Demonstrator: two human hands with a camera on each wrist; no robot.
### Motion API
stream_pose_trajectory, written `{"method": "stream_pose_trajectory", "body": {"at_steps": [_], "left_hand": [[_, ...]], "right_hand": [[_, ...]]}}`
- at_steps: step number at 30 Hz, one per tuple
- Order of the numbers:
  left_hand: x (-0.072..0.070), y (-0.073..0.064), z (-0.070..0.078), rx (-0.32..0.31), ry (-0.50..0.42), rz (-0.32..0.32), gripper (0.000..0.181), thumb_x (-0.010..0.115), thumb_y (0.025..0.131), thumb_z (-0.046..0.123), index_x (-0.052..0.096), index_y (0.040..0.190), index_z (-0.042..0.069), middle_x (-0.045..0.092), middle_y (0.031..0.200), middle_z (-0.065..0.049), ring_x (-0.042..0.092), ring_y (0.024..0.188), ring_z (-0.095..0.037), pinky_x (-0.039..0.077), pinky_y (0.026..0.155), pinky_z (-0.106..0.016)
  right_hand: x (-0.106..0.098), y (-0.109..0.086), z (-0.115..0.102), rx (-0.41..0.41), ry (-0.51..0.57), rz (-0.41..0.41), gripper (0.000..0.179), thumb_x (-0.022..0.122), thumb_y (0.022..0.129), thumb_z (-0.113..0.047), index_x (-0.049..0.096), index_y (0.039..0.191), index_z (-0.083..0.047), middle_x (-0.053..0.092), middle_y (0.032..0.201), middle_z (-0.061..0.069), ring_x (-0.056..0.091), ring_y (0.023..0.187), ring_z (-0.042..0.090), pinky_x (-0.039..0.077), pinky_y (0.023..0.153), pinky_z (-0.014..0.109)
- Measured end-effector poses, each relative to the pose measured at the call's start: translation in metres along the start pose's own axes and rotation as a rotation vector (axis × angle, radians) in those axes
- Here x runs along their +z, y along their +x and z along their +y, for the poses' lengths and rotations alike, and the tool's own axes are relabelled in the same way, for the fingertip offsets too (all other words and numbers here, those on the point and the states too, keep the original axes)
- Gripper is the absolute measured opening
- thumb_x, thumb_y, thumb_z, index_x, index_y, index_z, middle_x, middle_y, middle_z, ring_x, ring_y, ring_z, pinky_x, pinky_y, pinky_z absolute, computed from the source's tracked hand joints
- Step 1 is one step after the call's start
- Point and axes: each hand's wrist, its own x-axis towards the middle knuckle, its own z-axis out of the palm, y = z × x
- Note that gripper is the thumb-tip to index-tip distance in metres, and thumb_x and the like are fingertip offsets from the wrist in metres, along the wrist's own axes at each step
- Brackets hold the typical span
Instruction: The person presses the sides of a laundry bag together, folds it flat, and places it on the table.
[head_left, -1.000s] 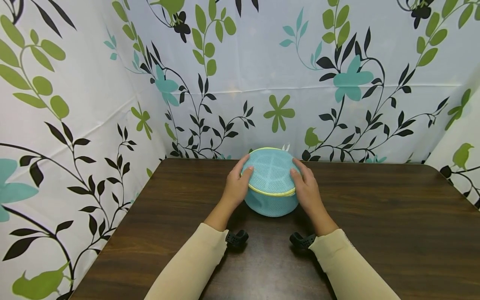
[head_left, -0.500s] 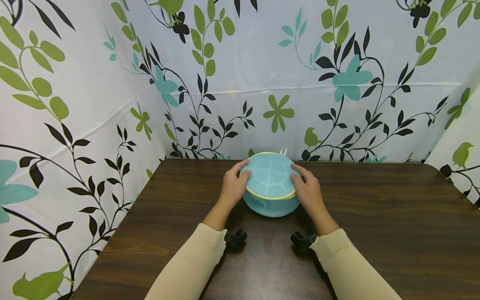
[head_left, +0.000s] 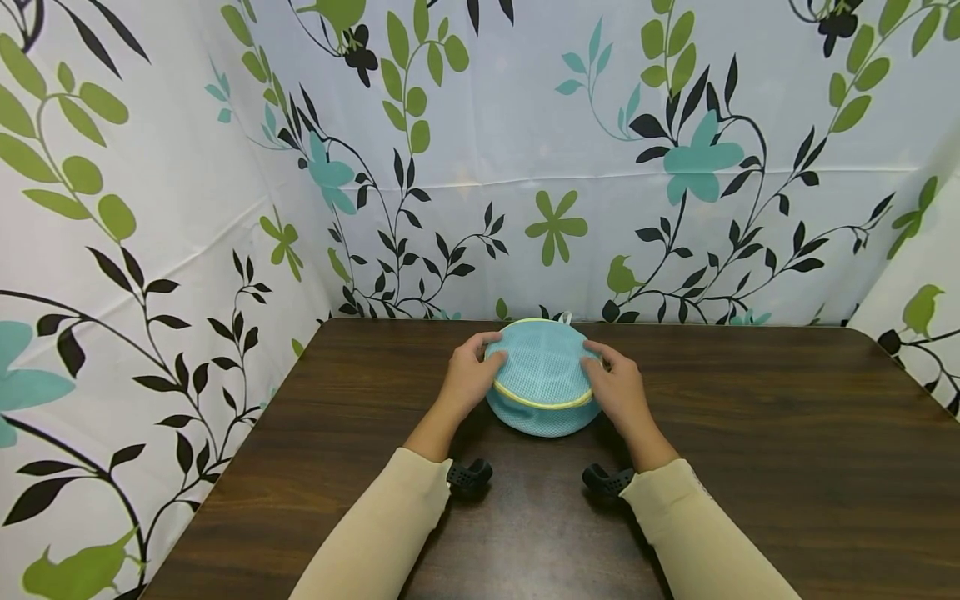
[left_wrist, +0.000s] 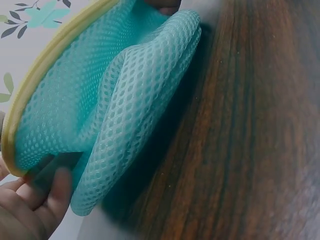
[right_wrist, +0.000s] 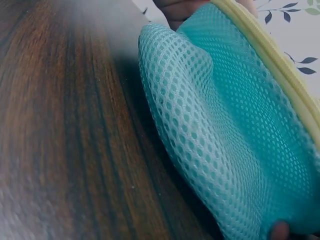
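A round turquoise mesh laundry bag (head_left: 543, 367) with yellow trim sits on the table in the middle of the head view. Its lid faces up, tilted toward the person. My left hand (head_left: 469, 379) grips the left side of the rim, thumb on top. On the opposite side my right hand (head_left: 618, 385) holds the rim in the same way. Both wrist views show the mesh side wall (left_wrist: 135, 100) slumped and folded under the yellow zipper edge (right_wrist: 280, 65). In the left wrist view, some fingers (left_wrist: 37, 200) curl beneath the bag's edge.
The dark wood table (head_left: 750, 450) spreads out on both sides of the bag. Behind and to the left hang white curtains (head_left: 480, 150) printed with leaves and birds. Black wrist straps (head_left: 470, 475) sit at both cream sleeve cuffs.
The yellow rim and lid have come down toward the table, and the side wall shows less height. Both hands have lowered slightly with the rim, keeping their hold.
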Motion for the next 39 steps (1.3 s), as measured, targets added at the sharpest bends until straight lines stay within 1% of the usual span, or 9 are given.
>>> {"method": "stream_pose_trajectory", "body": {"at_steps": [5,9,14,18,22,28,30,36,39], "left_hand": [[0.0032,-0.002,0.0023,-0.042,-0.038,-0.03,0.033,0.061,0.095,0.021,0.063,0.127,0.013,0.067,0.119,-0.011,0.062,0.104,-0.02,0.052,0.09,-0.037],[0.0048,-0.0032,0.0032,-0.085,-0.055,-0.05,0.034,0.06,0.096,0.023,0.062,0.129,0.014,0.061,0.131,-0.01,0.057,0.118,-0.023,0.048,0.099,-0.042],[0.0044,-0.0028,0.0034,-0.127,-0.062,-0.065,0.034,0.059,0.097,0.022,0.063,0.129,0.012,0.053,0.143,-0.01,0.046,0.135,-0.024,0.04,0.11,-0.045],[0.0026,-0.0024,0.0043,-0.156,-0.096,-0.065,0.032,0.057,0.098,0.02,0.064,0.128,0.013,0.054,0.142,-0.009,0.048,0.132,-0.023,0.043,0.107,-0.043],[-0.0015,-0.0023,0.0056,-0.192,-0.135,-0.045,0.032,0.057,0.096,0.02,0.064,0.128,0.018,0.063,0.124,-0.009,0.06,0.099,-0.019,0.053,0.079,-0.033],[-0.005,-0.0023,0.0066,-0.25,-0.292,-0.113,0.046,0.062,0.093,0.016,0.052,0.139,0.02,0.061,0.12,-0.013,0.058,0.072,-0.016,0.053,0.049,-0.027],[-0.0044,-0.0025,0.0071,-0.255,-0.335,-0.136,0.05,0.062,0.094,0.014,0.048,0.141,0.018,0.058,0.123,-0.015,0.061,0.077,-0.018,0.056,0.051,-0.031],[-0.0008,-0.005,0.0091,-0.257,-0.409,-0.146,0.052,0.06,0.096,0.013,0.043,0.145,0.019,0.052,0.134,-0.017,0.063,0.105,-0.028,0.058,0.076,-0.04],[0.0011,-0.0059,0.01,-0.28,-0.444,-0.167,0.054,0.058,0.097,0.015,0.041,0.148,0.019,0.043,0.148,-0.014,0.056,0.121,-0.03,0.054,0.089,-0.044]], "right_hand": [[0.0008,-0.0003,0.0001,0.008,-0.009,0.013,0.043,0.05,0.1,-0.026,0.056,0.14,-0.012,0.045,0.151,0.014,0.041,0.14,0.03,0.037,0.111,0.051],[0.0011,-0.0007,0.0005,0.016,-0.033,0.0,0.043,0.051,0.1,-0.027,0.057,0.139,-0.012,0.054,0.141,0.017,0.061,0.104,0.032,0.054,0.084,0.043],[0.0007,0.0004,0.0031,0.017,-0.044,-0.034,0.043,0.051,0.1,-0.027,0.057,0.139,-0.011,0.059,0.123,0.017,0.053,0.069,0.019,0.049,0.058,0.027],[0.0003,0.0008,0.0044,0.03,0.002,-0.031,0.042,0.052,0.099,-0.025,0.057,0.139,-0.012,0.059,0.118,0.017,0.052,0.069,0.017,0.048,0.056,0.026],[0.0001,0.0009,0.0052,0.043,0.055,-0.013,0.042,0.053,0.098,-0.025,0.058,0.138,-0.013,0.059,0.124,0.015,0.054,0.077,0.021,0.048,0.059,0.027],[0.0006,-0.0006,0.0058,0.026,0.077,-0.004,0.043,0.054,0.098,-0.024,0.056,0.14,-0.012,0.053,0.143,0.013,0.053,0.116,0.025,0.047,0.092,0.036],[0.001,-0.0014,0.0056,0.022,0.083,-0.004,0.043,0.054,0.098,-0.025,0.056,0.14,-0.013,0.055,0.14,0.013,0.054,0.113,0.024,0.048,0.09,0.035],[0.001,-0.0033,0.0058,0.018,0.131,-0.02,0.043,0.056,0.098,-0.026,0.056,0.14,-0.016,0.06,0.118,0.016,0.051,0.066,0.018,0.049,0.053,0.029],[-0.0003,-0.0037,0.0058,0.002,0.143,-0.03,0.046,0.057,0.098,-0.027,0.054,0.143,-0.016,0.059,0.124,0.015,0.051,0.064,0.015,0.05,0.051,0.028]]}}
